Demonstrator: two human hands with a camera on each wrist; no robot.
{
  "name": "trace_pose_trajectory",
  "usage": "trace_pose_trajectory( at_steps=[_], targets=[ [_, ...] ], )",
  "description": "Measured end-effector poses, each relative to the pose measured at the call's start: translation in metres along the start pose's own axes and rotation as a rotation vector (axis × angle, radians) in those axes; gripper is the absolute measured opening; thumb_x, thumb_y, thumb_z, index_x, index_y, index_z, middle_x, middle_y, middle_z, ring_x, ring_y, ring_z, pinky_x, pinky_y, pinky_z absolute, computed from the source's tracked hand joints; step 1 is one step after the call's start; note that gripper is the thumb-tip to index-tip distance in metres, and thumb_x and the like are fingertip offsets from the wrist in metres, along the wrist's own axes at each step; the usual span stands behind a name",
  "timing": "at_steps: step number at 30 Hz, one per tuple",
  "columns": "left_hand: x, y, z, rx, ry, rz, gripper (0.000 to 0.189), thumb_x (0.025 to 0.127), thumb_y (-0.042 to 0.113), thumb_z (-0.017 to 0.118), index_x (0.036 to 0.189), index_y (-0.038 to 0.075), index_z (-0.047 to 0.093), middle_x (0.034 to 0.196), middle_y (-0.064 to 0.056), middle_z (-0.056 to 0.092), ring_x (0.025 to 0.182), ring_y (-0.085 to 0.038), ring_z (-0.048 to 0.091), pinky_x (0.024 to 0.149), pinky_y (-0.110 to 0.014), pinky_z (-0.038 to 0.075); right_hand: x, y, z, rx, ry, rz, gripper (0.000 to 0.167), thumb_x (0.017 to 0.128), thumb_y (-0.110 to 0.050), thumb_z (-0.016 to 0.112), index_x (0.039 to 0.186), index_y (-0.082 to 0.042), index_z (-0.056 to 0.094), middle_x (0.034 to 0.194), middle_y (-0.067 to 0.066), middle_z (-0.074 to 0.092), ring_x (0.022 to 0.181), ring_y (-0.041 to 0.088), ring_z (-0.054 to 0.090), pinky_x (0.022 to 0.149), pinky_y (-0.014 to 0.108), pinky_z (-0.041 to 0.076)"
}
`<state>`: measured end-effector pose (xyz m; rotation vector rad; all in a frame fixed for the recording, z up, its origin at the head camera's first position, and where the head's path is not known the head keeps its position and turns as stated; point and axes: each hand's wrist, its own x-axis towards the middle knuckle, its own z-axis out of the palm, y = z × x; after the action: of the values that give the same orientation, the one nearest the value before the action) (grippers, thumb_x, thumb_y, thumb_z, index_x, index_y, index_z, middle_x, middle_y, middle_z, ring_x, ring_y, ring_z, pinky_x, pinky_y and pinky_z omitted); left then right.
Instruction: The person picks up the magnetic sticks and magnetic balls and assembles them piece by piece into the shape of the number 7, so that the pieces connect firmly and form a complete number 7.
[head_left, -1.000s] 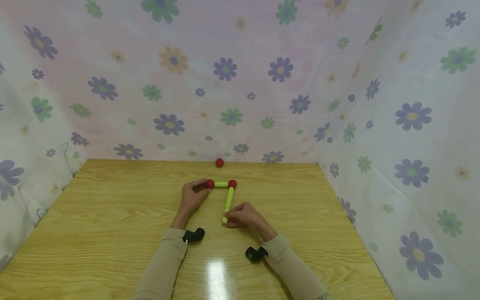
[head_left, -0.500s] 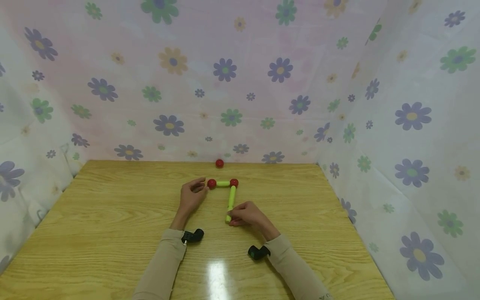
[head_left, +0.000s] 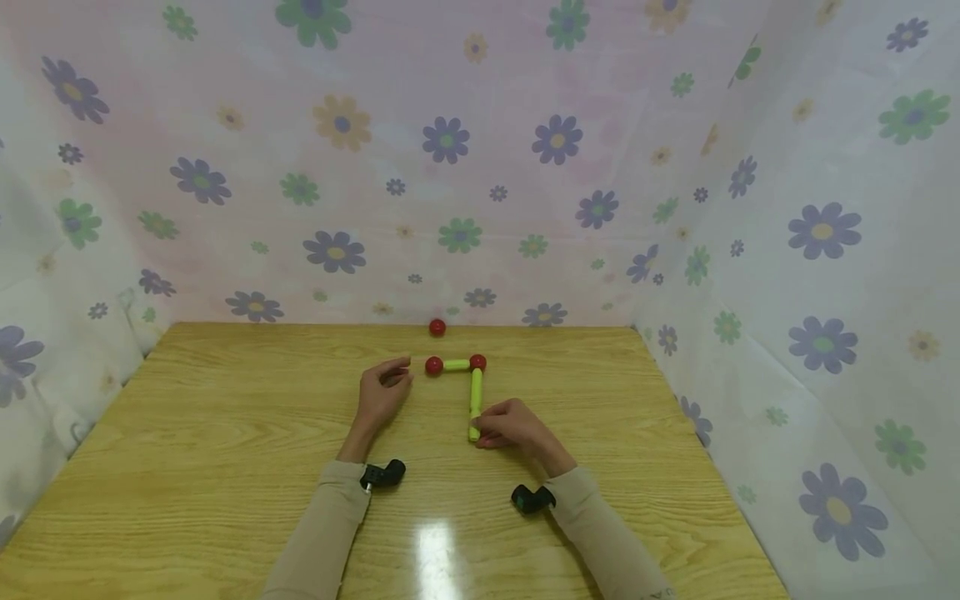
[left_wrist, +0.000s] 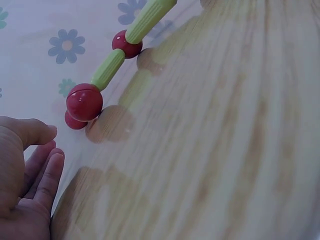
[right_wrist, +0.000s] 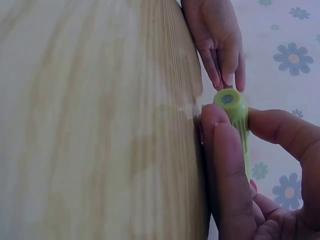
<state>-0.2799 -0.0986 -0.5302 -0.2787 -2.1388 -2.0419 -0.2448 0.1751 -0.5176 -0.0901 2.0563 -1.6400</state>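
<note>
My right hand (head_left: 510, 423) pinches the near end of a long yellow-green magnetic rod (head_left: 476, 387) between thumb and fingers. A grey disc shows in the rod's end (right_wrist: 227, 99) in the right wrist view. Its far end meets a red ball (head_left: 477, 362). From that ball a short yellow-green rod (head_left: 455, 365) runs left to a second red ball (head_left: 434, 366), so the pieces form a corner. To the left of the second ball, my left hand (head_left: 382, 396) holds nothing; its loosely bent fingers stand apart from the ball, as the left wrist view also shows.
A loose red ball (head_left: 437, 327) lies at the back edge of the wooden table (head_left: 262, 417). Flower-patterned cloth (head_left: 405, 167) hangs behind and on both sides. Each sleeve cuff carries a black wrist camera (head_left: 384, 474).
The joined rods and balls have shifted right with my right hand, and the long rod has swung straighter. My left fingers have let go of the left ball, leaving a gap.
</note>
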Motion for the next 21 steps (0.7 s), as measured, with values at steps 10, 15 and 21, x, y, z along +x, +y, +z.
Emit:
trace_pose_trajectory(
  at_steps=[10,15,21],
  targets=[
    [0.009,-0.023,0.003,0.028,-0.007,-0.006,0.034,0.095,-0.006,0.066,0.128,-0.013,0.064,0.127,-0.034,0.063,0.114,-0.047,0.061,0.093,-0.022,0.057,-0.003,0.003,-0.012,-0.003,0.004,0.009,0.029,0.095,-0.016,0.071,0.110,0.009,0.070,0.081,0.010,0.075,0.070,0.013,0.073,0.064,0.021,0.062],
    [0.015,-0.021,-0.001,0.037,-0.051,-0.038,0.034,0.094,-0.005,0.068,0.128,-0.010,0.065,0.126,-0.029,0.065,0.114,-0.041,0.064,0.088,-0.014,0.055,-0.003,0.004,-0.018,-0.015,0.030,0.009,0.029,0.095,-0.016,0.071,0.112,0.008,0.070,0.082,0.010,0.075,0.071,0.013,0.073,0.064,0.022,0.062],
    [0.023,-0.019,-0.004,0.073,-0.050,-0.044,0.032,0.094,-0.006,0.067,0.126,-0.011,0.066,0.125,-0.030,0.066,0.112,-0.039,0.065,0.089,-0.020,0.057,0.000,0.005,-0.021,-0.033,0.013,0.001,0.030,0.096,-0.018,0.072,0.111,0.008,0.070,0.081,0.010,0.075,0.069,0.012,0.073,0.064,0.021,0.062]
  ],
)
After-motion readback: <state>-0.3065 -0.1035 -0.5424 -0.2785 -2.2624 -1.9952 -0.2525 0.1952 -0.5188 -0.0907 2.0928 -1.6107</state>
